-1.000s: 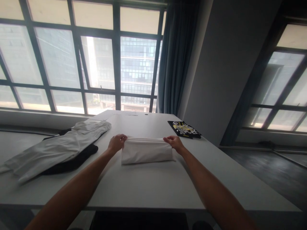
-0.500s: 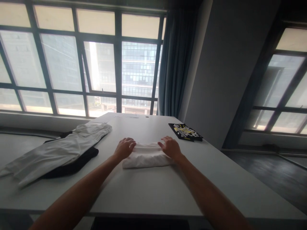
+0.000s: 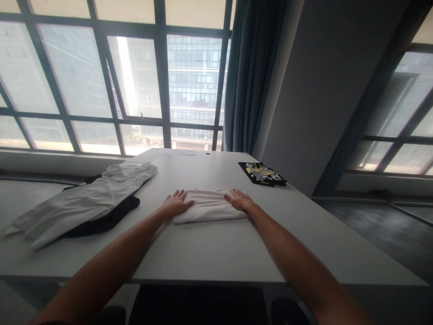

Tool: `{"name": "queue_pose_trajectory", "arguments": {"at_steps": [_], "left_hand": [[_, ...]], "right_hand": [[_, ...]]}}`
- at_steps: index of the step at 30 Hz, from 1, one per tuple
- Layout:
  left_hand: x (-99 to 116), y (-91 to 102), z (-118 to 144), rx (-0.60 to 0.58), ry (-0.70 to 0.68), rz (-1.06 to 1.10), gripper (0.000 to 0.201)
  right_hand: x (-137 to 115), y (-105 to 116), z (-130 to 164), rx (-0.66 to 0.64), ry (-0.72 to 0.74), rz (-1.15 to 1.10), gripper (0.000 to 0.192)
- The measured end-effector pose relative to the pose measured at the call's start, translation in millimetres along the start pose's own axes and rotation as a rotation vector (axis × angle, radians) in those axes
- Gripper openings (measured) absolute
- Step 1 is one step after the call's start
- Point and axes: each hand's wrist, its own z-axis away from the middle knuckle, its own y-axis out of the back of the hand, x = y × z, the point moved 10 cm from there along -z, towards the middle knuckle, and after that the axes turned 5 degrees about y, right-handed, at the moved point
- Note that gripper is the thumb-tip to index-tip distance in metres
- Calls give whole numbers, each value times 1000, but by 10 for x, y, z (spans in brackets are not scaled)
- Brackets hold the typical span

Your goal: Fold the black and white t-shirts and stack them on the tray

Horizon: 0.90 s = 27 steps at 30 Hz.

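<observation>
The left hand [image 3: 176, 204] is laid flat, palm down, fingers spread and extended, on the left end of the folded cloth [image 3: 209, 206]; nothing is gripped. The right hand [image 3: 239, 200] is laid flat the same way on the cloth's right end, fingers extended and pointed toward the cloth's middle, nothing clamped. Both forearms are stretched out from the near edge of the table [image 3: 209, 248]. The cloth is white, folded into a compact rectangle, and lies flat near the table's middle, between the two hands, its long side parallel to the near edge. Toward the left edge a loose white garment [image 3: 84, 201] is spread out lengthwise, draped over a black garment [image 3: 101, 221] that shows beneath it on the near side. By the far right corner a folded black item with a white and yellow pattern [image 3: 262, 174] is seen, well apart from the cloth. Beyond the far edge a large grid window [image 3: 135, 81] is seen, with a dark curtain [image 3: 250, 76] hung at its right. A grey wall [image 3: 321, 90] runs alongside the table's right edge.
</observation>
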Motion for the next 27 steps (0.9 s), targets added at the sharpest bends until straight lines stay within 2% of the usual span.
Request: {"name": "queue_pose_trajectory", "arguments": {"at_steps": [3, 5, 7, 9, 11, 14, 16, 18, 23, 27], "left_hand": [[-78, 8, -7, 8, 34, -1, 81], [-81, 42, 20, 34, 50, 0, 76], [-36, 122, 71, 103, 44, 12, 69], [91, 214, 143, 187, -24, 35, 66], [282, 227, 216, 204, -146, 47, 66], [485, 49, 277, 46, -269, 24, 69], [507, -58, 288, -50, -277, 8, 72], [492, -86, 287, -81, -271, 8, 74], [495, -60, 291, -73, -287, 17, 73], [500, -60, 295, -72, -285, 17, 73]], "right_hand": [[223, 65, 6, 39, -33, -21, 72], [271, 210, 52, 133, -39, -31, 66], [219, 415, 129, 278, -18, -40, 61], [52, 549, 203, 379, 65, -48, 60], [-163, 470, 215, 318, 171, -47, 60], [-344, 114, 183, 64, 250, -32, 64], [-291, 6, 160, 5, 222, -33, 64], [-149, 75, 134, 70, 162, -44, 59], [172, 413, 108, 326, 0, -128, 49], [207, 368, 20, 339, -57, -233, 28]]}}
